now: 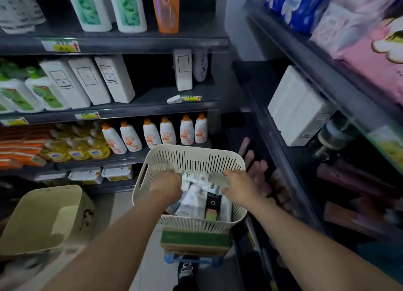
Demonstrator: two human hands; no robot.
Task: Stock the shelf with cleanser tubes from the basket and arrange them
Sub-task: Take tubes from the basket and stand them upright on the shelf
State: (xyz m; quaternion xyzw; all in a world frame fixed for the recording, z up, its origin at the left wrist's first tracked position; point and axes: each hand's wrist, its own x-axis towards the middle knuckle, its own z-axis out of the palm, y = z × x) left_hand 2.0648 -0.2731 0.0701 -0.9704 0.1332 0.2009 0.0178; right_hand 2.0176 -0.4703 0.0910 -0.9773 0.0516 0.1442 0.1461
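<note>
A cream slotted basket (pixel 196 157) stands on a cardboard box and a blue stool in front of me. Several cleanser tubes (pixel 194 201) lie inside it, mostly white and pale blue, one black with a green end (pixel 212 205). Both my hands reach into the basket. My left hand (pixel 168 185) and my right hand (pixel 238 187) curl round the two ends of a white tube (pixel 197 177) held crosswise at the top of the pile. The fingertips are hidden below the hands.
Dark shelves ahead carry white boxes (pixel 87 81), orange-capped bottles (pixel 168 130) and yellow bottles. A second shelf unit on the right holds a white box (pixel 298 107) and pink tubes (pixel 257 166) low down. A beige bin (pixel 41 216) lies tipped at lower left.
</note>
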